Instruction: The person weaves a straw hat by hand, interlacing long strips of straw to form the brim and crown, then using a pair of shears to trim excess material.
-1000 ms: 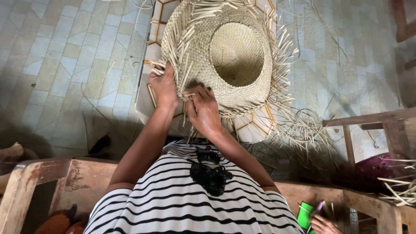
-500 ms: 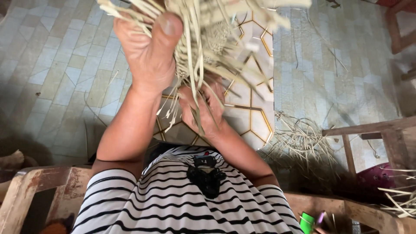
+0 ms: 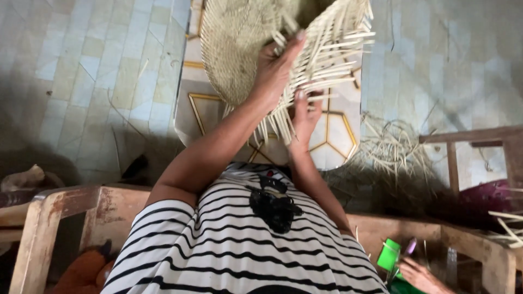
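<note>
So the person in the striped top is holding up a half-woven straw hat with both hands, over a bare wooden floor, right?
Not quite: the floor is tiled, in pale square tiles, not wood. The head view shows it. The rest holds: the person in the striped top has the left hand and right hand on the half-woven straw hat, its loose strands sticking out at the edge.

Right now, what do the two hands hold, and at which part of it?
Both hold the woven straw hat at its unfinished edge: left hand on the brim, right hand among the loose strands.
</note>
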